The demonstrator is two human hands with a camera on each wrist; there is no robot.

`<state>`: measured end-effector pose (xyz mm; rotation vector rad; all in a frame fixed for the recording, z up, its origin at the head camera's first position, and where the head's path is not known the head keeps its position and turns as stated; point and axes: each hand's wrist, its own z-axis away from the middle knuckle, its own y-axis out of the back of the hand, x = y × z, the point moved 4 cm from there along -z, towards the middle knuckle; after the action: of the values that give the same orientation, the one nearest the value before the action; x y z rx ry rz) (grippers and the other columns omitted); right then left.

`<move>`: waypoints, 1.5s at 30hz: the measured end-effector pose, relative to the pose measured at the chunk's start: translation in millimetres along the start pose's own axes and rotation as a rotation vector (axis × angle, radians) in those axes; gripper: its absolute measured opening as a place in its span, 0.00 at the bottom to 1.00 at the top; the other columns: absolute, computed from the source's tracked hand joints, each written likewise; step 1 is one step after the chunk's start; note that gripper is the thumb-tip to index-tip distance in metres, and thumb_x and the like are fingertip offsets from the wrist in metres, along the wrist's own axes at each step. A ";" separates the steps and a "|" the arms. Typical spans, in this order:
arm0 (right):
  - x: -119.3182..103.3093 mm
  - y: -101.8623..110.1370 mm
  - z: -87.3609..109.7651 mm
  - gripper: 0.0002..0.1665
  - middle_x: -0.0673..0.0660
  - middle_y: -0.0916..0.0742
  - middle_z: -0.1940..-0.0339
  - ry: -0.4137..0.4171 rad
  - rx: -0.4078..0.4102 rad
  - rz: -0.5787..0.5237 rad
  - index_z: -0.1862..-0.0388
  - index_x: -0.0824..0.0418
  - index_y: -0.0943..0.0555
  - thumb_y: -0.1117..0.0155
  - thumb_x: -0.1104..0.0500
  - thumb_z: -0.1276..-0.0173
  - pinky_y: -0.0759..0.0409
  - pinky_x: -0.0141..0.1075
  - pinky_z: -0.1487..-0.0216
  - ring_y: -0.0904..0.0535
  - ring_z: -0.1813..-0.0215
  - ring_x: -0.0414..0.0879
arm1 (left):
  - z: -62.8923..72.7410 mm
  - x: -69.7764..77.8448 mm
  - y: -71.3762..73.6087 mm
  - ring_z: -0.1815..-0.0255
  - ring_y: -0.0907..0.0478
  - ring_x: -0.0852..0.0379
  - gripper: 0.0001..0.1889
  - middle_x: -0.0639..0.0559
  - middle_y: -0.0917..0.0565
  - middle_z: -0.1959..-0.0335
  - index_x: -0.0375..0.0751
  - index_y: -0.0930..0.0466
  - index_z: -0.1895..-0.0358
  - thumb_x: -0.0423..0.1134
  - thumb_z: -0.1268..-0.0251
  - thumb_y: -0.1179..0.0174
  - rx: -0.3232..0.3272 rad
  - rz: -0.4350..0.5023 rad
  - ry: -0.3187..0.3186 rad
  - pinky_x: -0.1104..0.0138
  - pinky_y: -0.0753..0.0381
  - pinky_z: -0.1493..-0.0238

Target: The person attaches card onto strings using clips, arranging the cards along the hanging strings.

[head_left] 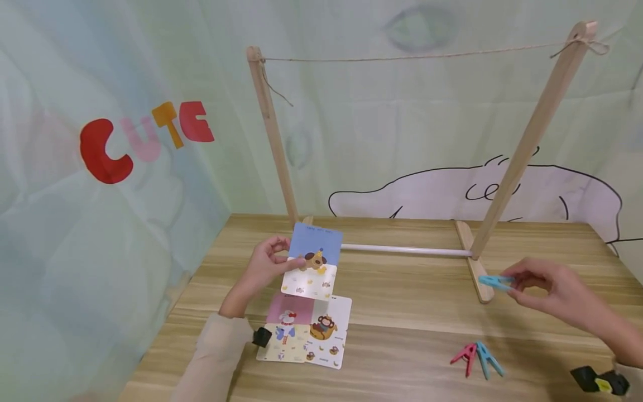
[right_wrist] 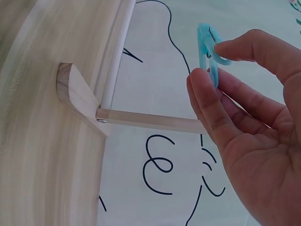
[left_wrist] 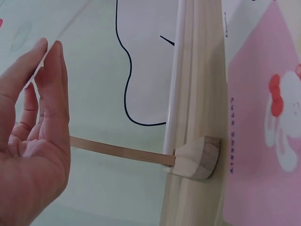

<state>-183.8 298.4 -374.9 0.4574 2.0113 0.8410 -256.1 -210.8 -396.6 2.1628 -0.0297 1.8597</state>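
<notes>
My left hand (head_left: 263, 259) pinches a blue and white picture card (head_left: 313, 279) by its left edge, a dog in a party hat printed on it. In the left wrist view the card is nearly edge-on between thumb and fingers. Two more cards lie overlapping on the table just below it: a pink and yellow rabbit card (head_left: 283, 349) and a white monkey card (head_left: 334, 318). On the right, my right hand (head_left: 552, 287) holds a light blue clothespin (head_left: 494, 282) between thumb and fingers, close to the right foot of a wooden stand. The right wrist view shows this clothespin (right_wrist: 207, 44) too.
The wooden stand has a left post (head_left: 273, 139), a right post (head_left: 532, 134), a string (head_left: 402, 59) tied between their tops and a white rod (head_left: 402, 249) low down. A red clothespin (head_left: 467, 354) and a blue clothespin (head_left: 487, 360) lie at the front right.
</notes>
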 end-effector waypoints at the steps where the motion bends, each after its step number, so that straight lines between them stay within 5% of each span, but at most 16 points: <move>1: -0.2 0.7 -1.5 0.21 0.49 0.15 0.64 0.002 -0.002 -0.005 0.57 0.64 0.17 0.27 0.80 0.49 0.19 0.22 0.65 0.19 0.66 0.36 | -1.0 1.3 -0.4 0.75 0.17 0.57 0.19 0.48 0.20 0.63 0.33 0.29 0.55 0.28 0.43 0.27 0.004 0.005 -0.003 0.71 0.17 0.68; 19: -14.7 12.2 -29.4 0.23 0.49 0.15 0.62 0.095 0.029 0.000 0.55 0.66 0.18 0.29 0.81 0.50 0.21 0.19 0.60 0.19 0.63 0.34 | -18.4 18.6 -1.9 0.68 0.14 0.55 0.16 0.49 0.18 0.61 0.34 0.28 0.55 0.23 0.42 0.31 0.051 0.072 -0.059 0.67 0.14 0.65; 38: -17.8 22.4 -43.3 0.18 0.41 0.14 0.57 -0.019 0.032 -0.157 0.50 0.74 0.21 0.33 0.78 0.40 0.18 0.23 0.62 0.18 0.60 0.34 | -26.5 32.9 -0.2 0.72 0.16 0.57 0.15 0.51 0.18 0.62 0.42 0.28 0.59 0.24 0.40 0.32 0.072 0.148 -0.082 0.70 0.16 0.71; 45: -17.1 28.0 -48.8 0.16 0.45 0.13 0.56 -0.035 0.015 -0.260 0.49 0.71 0.20 0.36 0.77 0.35 0.16 0.27 0.61 0.16 0.60 0.38 | -28.9 40.0 1.4 0.71 0.16 0.58 0.14 0.52 0.17 0.61 0.42 0.27 0.59 0.24 0.39 0.33 0.080 0.174 -0.091 0.72 0.18 0.73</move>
<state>-215.5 289.0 -326.3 0.2102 1.9925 0.6534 -277.6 -198.7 -353.8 2.3658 -0.1702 1.8816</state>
